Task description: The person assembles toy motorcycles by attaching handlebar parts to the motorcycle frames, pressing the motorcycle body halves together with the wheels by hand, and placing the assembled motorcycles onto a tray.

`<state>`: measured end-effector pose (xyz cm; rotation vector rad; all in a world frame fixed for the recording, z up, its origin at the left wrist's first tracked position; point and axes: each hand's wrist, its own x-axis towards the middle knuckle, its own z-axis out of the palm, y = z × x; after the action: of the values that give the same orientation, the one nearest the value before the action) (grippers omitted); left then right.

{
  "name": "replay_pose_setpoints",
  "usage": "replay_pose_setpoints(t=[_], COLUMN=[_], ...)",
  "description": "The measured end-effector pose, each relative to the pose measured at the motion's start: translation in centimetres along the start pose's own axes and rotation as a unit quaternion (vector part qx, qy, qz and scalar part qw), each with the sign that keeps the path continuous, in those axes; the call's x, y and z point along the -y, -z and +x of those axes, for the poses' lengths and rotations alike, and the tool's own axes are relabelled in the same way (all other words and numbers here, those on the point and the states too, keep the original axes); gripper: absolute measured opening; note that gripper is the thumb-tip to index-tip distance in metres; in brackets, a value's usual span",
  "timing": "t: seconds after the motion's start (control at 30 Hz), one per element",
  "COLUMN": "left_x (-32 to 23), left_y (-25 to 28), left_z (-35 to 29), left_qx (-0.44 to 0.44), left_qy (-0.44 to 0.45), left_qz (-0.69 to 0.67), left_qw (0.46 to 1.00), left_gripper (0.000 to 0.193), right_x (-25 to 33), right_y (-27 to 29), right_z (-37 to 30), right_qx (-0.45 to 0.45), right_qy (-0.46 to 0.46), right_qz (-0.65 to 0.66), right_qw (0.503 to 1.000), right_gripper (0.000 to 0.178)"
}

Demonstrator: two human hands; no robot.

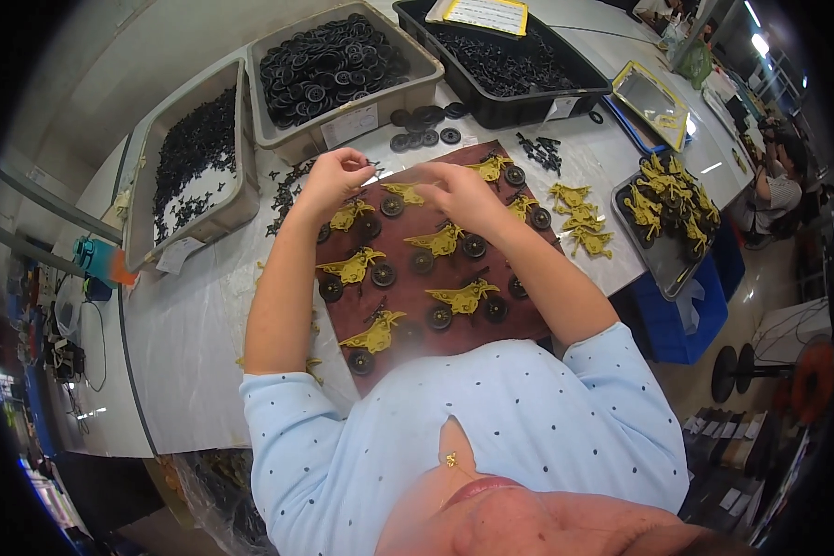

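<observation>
My left hand (339, 181) is raised over the far left corner of a dark red mat (403, 345), with its fingers pinched. A small black plastic part (372, 165) shows at those fingertips; its exact shape is too small to tell. Across from it, my right hand (463, 197) hovers above the mat's far side, thumb and forefinger apart, slightly blurred. Below the hands, toy motorcycle bodies in yellow (437, 240) lie in rows on the mat, with black wheels (383, 274) beside them. Near my right fingertips is another yellow body (404, 193), partly covered.
Along the back stand a grey bin (250, 176) of small black parts, another grey bin (426, 79) of wheels and a black bin (519, 113). Loose wheels (423, 139) sit before them. Yellow bodies (579, 221) and a loaded tray (672, 280) are at right.
</observation>
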<state>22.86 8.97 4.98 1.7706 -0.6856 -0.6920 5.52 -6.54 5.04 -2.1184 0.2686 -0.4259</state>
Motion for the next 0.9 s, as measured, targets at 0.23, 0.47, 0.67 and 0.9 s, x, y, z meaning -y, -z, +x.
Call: replay_pose_setpoints(t=[0.23,0.47,0.67,0.9], left_x=[-2.3,0.8,2.3,4.9], left_y=[-2.2,-2.4,-4.2,-4.6], left_z=[-2.3,-0.8,0.2,1.8], left_qx=[0.085,-0.073,0.028,0.107], left_qy=[-0.027,-0.178,-0.228,-0.211], left_qz=[-0.132,0.213,0.334,0.368], left_qw=[0.987,0.958,0.914,0.899], left_gripper=[0.012,0.017,0.017,0.019], right_x=[2.0,0.3,-2.9,-3.1], right_y=[-0.9,-0.6,-1.7,-3.2], right_z=[0.4,0.1,0.6,0.7], right_qx=[0.026,-0.002,-0.023,-0.022], right_qy=[-0.052,-0.084,0.052,0.050], right_qz=[0.178,0.097,-0.195,-0.247], right_qw=[0.982,0.992,0.979,0.968], right_gripper=[0.024,0.018,0.012,0.010])
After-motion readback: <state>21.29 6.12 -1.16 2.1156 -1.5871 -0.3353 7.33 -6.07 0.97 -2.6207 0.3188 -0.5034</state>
